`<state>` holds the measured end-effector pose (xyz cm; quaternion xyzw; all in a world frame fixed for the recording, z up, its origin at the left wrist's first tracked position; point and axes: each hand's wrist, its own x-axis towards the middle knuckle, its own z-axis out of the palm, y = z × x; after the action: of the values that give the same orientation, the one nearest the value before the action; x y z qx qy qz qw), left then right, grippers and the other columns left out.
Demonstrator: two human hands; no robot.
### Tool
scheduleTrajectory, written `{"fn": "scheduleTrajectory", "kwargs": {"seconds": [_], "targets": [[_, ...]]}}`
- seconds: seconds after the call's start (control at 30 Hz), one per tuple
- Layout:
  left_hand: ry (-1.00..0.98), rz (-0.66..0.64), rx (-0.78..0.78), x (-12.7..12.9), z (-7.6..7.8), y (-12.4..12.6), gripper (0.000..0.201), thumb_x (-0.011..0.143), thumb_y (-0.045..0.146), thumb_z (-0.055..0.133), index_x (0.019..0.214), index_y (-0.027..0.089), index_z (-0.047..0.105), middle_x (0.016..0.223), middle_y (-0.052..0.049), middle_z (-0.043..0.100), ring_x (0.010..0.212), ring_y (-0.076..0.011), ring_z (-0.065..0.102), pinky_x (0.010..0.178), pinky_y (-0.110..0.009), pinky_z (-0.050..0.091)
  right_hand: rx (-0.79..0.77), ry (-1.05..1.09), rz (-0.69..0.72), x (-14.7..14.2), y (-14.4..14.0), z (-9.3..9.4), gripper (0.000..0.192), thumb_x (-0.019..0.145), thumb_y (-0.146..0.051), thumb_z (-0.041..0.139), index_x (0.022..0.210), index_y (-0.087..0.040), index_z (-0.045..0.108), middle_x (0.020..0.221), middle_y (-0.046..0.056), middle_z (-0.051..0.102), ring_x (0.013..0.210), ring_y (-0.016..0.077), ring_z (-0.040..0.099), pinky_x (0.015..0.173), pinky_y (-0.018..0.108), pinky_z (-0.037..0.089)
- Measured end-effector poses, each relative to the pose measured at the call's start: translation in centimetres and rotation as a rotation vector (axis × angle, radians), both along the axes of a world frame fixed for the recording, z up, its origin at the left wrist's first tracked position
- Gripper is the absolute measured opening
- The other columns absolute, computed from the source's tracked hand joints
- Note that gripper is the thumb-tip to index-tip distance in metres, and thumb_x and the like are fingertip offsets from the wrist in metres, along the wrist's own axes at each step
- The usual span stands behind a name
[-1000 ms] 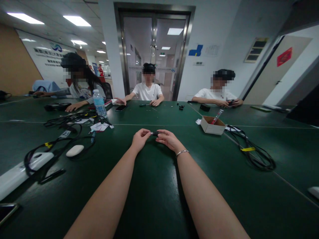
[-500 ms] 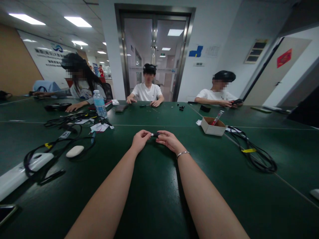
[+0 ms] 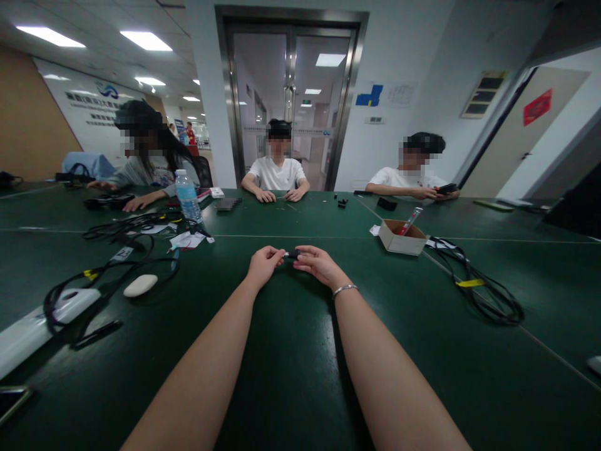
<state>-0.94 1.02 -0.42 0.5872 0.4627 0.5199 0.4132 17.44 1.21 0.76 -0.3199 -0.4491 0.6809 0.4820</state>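
At the centre of the frame, almost nothing had changed at the hands. The left hand (image 3: 263,264) pinched the silvery end of a small black stick (image 3: 293,254) between thumb and forefinger, and the right hand (image 3: 322,264) gripped its dark end with thumb and fingertips. The stick lay between them, low over the green table (image 3: 291,357); whether it touched the surface I could not tell. With the grips matching those of half a second earlier, the handling seemed, in my judgement, to be at the same stage.

Farther off, right of centre, the box (image 3: 401,244) stood where it had been, as did the bottle (image 3: 188,197) left of centre.

The clearer differences were at the far edge. The person (image 3: 278,172) at upper centre had lowered a raised hand, and both that person's hands were now down on the table. At upper left, another person (image 3: 157,169) had drawn an outstretched arm inward. At upper right, a third person (image 3: 397,178) kept hold of a dark device (image 3: 447,188).
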Motion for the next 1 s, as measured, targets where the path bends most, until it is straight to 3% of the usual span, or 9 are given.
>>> {"fn": "scheduleTrajectory", "kwargs": {"seconds": [0.63, 1.0], "targets": [[0.267, 0.054, -0.014, -0.52, 0.28, -0.40, 0.046, 0.076, 0.061, 0.050, 0.069, 0.017, 0.060, 0.060, -0.002, 0.060, 0.054, -0.0137, 0.052, 0.054, -0.026, 0.039, 0.030, -0.014, 0.079, 0.24, 0.22, -0.16, 0.029, 0.070, 0.000, 0.069, 0.095, -0.014, 0.062, 0.095, 0.007, 0.066, 0.072, 0.0146, 0.068, 0.073, 0.028, 0.059], [0.312, 0.064, 0.007, -0.55, 0.47, -0.50, 0.048, 0.078, 0.062, 0.046, 0.065, 0.017, 0.059, 0.055, -0.001, 0.057, 0.050, -0.0135, 0.051, 0.053, -0.025, 0.037, 0.046, -0.010, 0.097, 0.30, 0.21, -0.21, 0.031, 0.070, 0.001, 0.068, 0.096, -0.014, 0.063, 0.098, 0.008, 0.066, 0.071, 0.0155, 0.068, 0.072, 0.028, 0.058]]}}
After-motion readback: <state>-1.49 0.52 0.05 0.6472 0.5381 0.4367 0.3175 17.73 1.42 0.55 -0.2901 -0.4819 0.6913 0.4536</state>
